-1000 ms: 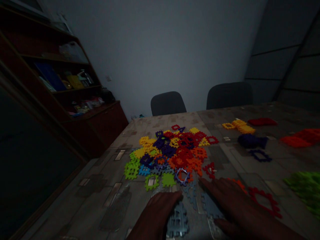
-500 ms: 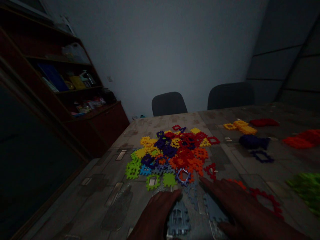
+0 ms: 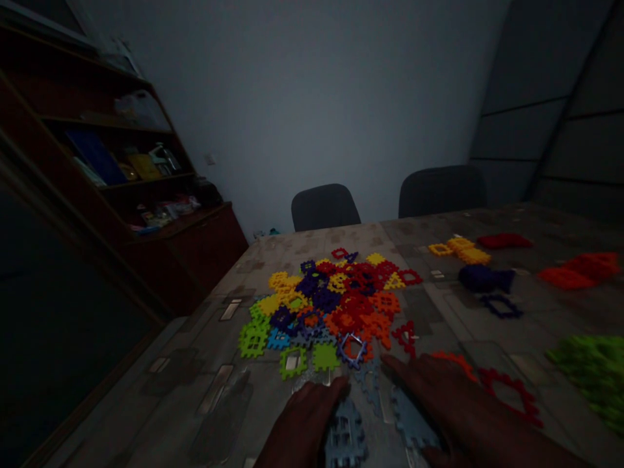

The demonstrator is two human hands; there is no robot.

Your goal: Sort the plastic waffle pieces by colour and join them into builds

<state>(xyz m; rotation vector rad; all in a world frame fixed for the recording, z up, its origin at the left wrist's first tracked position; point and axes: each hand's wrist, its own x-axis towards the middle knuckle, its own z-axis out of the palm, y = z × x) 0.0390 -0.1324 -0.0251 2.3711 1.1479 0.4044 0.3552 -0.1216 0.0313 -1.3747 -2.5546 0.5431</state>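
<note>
My left hand (image 3: 307,422) is curled at the bottom centre, closed along the left edge of a grey notched window tile (image 3: 346,432). My right hand (image 3: 451,396) lies to its right, fingers stretched forward and thumb folded in, holding a solid grey notched tile (image 3: 412,419). The two tiles are apart. Between them and a little farther off, a grey frame piece (image 3: 370,387) lies on the table. Just beyond my hands spreads a pile of notched plastic tiles (image 3: 326,299) in red, orange, yellow, purple, green and blue.
Small colour groups lie on the right: yellow tiles (image 3: 463,250), red tiles (image 3: 504,241), purple tiles (image 3: 482,278), orange tiles (image 3: 580,272) and green tiles (image 3: 592,370). A red frame piece (image 3: 511,393) is beside my right hand. Two chairs (image 3: 325,207) stand behind the table (image 3: 214,338).
The view has shifted slightly, so the table and pile sit a little farther left and lower. My hands and the grey tiles keep nearly the same places.
</note>
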